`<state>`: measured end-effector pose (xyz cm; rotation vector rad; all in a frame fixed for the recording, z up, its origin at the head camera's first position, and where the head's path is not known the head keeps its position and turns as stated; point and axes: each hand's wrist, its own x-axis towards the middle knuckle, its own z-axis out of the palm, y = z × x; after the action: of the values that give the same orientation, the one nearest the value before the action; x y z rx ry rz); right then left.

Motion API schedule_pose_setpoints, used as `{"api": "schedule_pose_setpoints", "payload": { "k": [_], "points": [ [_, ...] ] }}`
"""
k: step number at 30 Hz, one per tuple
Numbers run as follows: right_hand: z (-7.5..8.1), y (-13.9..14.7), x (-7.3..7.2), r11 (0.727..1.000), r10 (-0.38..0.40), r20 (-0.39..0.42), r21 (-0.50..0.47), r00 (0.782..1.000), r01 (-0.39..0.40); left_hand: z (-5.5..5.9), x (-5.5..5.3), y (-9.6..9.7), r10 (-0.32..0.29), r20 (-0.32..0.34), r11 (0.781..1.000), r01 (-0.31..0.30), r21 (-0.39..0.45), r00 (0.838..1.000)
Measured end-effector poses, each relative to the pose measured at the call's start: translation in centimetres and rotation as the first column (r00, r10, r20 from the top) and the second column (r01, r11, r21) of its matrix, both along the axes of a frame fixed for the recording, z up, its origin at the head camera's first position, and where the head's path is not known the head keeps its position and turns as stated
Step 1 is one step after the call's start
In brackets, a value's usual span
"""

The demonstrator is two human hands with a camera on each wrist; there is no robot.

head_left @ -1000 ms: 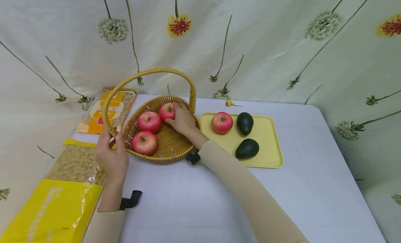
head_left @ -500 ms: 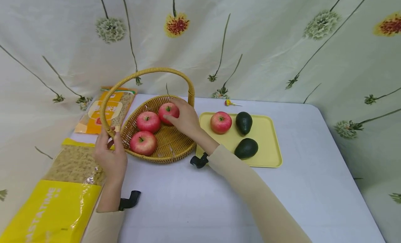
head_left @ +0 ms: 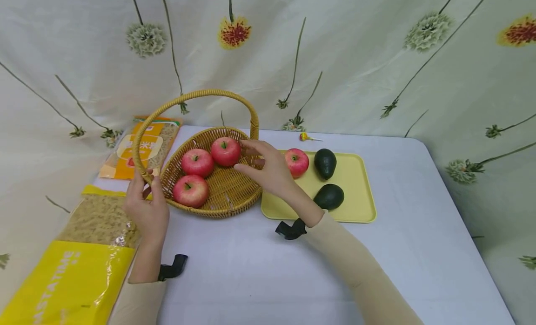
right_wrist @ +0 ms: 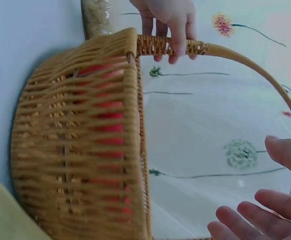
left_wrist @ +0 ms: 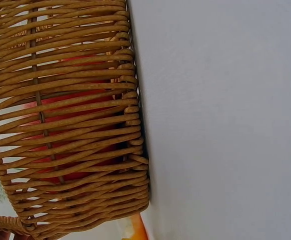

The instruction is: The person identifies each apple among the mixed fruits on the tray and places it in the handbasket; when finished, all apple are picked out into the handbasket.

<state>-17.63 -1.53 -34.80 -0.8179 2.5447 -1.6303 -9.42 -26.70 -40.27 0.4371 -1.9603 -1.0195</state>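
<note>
Wicker basket (head_left: 232, 185) stands upright on table (head_left: 251, 274), 3 apples (head_left: 226, 152) inside toward its left and back. Left hand (head_left: 148, 211) clamped on handle (head_left: 213, 92) near its base. Right hand (head_left: 272, 169) above basket's right side: fingers apart, holding nothing, near rearmost apple. Tray (head_left: 356, 194) just beside: 4th apple (head_left: 297, 163), 2 avocados (head_left: 329, 197). Judged best: steady left grip against tipping; right fingers clearing handle and fruit without brushing either.
</note>
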Motion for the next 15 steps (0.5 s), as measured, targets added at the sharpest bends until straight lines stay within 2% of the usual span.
{"api": "schedule_pose_setpoints", "payload": {
  "k": [6, 10, 15],
  "points": [
    [-0.2, 3.3, -0.2, 0.996, -0.079, -0.019, 0.030, 0.997, 0.080, 0.0, -0.1, 0.0, -0.006, 0.006, 1.000, 0.006, 0.000, 1.000],
    [-0.3, 5.4, -0.5, 0.990, -0.139, -0.042, 0.004, 0.989, 0.139, 0.0, -0.2, -0.1, -0.001, 0.008, 1.000, 0.001, 0.000, 1.000],
    [-0.5, 7.4, -1.2, 0.983, -0.175, -0.037, -0.071, 0.984, 0.172, -0.1, -0.1, -0.1, -0.006, 0.005, 1.000, 0.006, 0.000, 1.000]
  ]
}}
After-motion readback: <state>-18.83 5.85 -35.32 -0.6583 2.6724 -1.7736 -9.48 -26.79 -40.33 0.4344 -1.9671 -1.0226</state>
